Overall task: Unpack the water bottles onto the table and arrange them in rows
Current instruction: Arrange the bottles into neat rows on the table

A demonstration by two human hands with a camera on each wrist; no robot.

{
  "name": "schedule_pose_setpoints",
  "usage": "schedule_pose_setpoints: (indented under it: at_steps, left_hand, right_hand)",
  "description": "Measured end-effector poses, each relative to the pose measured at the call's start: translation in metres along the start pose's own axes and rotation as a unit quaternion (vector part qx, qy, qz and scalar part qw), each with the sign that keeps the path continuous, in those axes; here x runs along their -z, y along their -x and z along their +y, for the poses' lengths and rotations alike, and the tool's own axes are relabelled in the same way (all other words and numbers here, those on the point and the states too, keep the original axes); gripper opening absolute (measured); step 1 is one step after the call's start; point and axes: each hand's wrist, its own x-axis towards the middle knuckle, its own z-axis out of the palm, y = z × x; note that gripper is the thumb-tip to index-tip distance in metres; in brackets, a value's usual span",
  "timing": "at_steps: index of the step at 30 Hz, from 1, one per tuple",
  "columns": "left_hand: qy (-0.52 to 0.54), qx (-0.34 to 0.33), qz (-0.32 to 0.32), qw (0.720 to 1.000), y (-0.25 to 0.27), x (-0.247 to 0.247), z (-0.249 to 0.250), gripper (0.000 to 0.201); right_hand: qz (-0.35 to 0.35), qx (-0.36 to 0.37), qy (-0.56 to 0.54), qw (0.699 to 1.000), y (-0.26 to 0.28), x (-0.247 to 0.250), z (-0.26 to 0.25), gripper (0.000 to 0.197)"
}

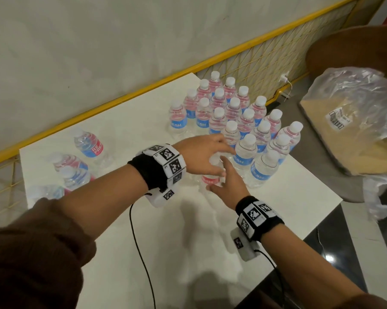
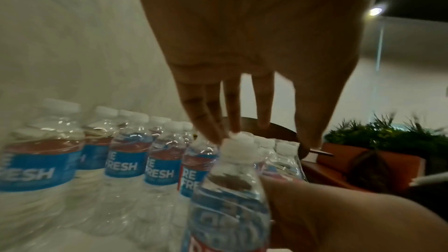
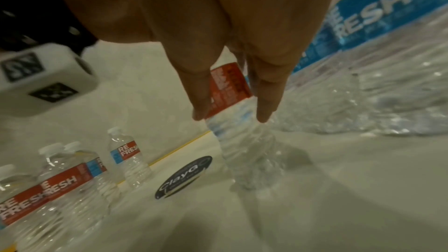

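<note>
A clear water bottle (image 1: 210,180) with a red and blue label stands on the white table (image 1: 143,219), at the near left corner of the rows of upright bottles (image 1: 243,117). My left hand (image 1: 201,155) reaches over it, and its straight fingers (image 2: 232,102) touch the white cap (image 2: 238,145). My right hand (image 1: 228,186) grips the bottle's body (image 3: 230,83) between thumb and fingers; from the left wrist it shows at the bottle's right side (image 2: 327,217). Three loose bottles (image 1: 90,143) stand at the table's left end.
On a brown chair to the right lies crumpled plastic wrap (image 1: 355,121) over a cardboard tray. A yellow mesh railing (image 1: 254,61) runs behind the table. Wrist cables (image 1: 141,253) hang over the near table. A round black sticker (image 3: 183,176) is on the tabletop.
</note>
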Motion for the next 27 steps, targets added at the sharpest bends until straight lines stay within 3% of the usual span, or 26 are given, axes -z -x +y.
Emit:
schedule_pose_setpoints:
  at_steps: [3, 5, 8, 11, 14, 16, 18, 20, 22, 24, 27]
  left_hand:
    - [-0.092, 0.044, -0.057, 0.993, 0.000, -0.001, -0.008, 0.040]
    - [-0.084, 0.076, -0.043, 0.993, 0.001, 0.001, -0.017, 0.040]
    - [-0.058, 0.120, -0.015, 0.991, -0.001, 0.009, -0.032, 0.039]
    - [-0.018, 0.160, 0.020, 0.987, -0.006, 0.015, -0.043, 0.038]
    - [-0.013, 0.180, 0.059, 0.982, -0.014, 0.017, -0.053, 0.028]
    - [-0.017, 0.198, 0.077, 0.977, -0.022, 0.020, -0.058, 0.027]
    - [-0.021, 0.220, 0.094, 0.971, -0.030, 0.024, -0.063, 0.032]
    - [-0.021, 0.245, 0.114, 0.963, -0.037, 0.028, -0.069, 0.037]
    - [-0.013, 0.265, 0.130, 0.955, -0.042, 0.032, -0.075, 0.039]
    - [-0.010, 0.275, 0.134, 0.952, -0.045, 0.033, -0.081, 0.039]
    - [-0.011, 0.282, 0.138, 0.949, -0.047, 0.033, -0.085, 0.040]
  right_hand:
    - [-0.038, -0.087, 0.132, 0.987, 0.008, 0.005, 0.025, 0.095]
    - [-0.107, -0.121, 0.258, 0.953, 0.021, 0.005, 0.044, 0.088]
    - [-0.161, -0.107, 0.385, 0.902, 0.037, -0.004, 0.057, 0.084]
    - [-0.168, -0.098, 0.400, 0.895, 0.041, -0.006, 0.056, 0.078]
    - [-0.162, -0.064, 0.369, 0.913, 0.037, 0.005, 0.044, 0.060]
    - [-0.093, -0.007, 0.314, 0.945, 0.032, 0.017, 0.026, 0.049]
    - [0.051, 0.094, 0.272, 0.956, 0.026, 0.033, 0.000, 0.036]
    - [0.208, 0.168, 0.267, 0.926, 0.020, 0.055, -0.022, 0.028]
    - [0.305, 0.165, 0.300, 0.889, 0.018, 0.076, -0.033, 0.029]
    - [0.327, 0.109, 0.325, 0.881, 0.014, 0.094, -0.031, 0.032]
    - [0.273, 0.053, 0.289, 0.916, 0.008, 0.105, -0.012, 0.030]
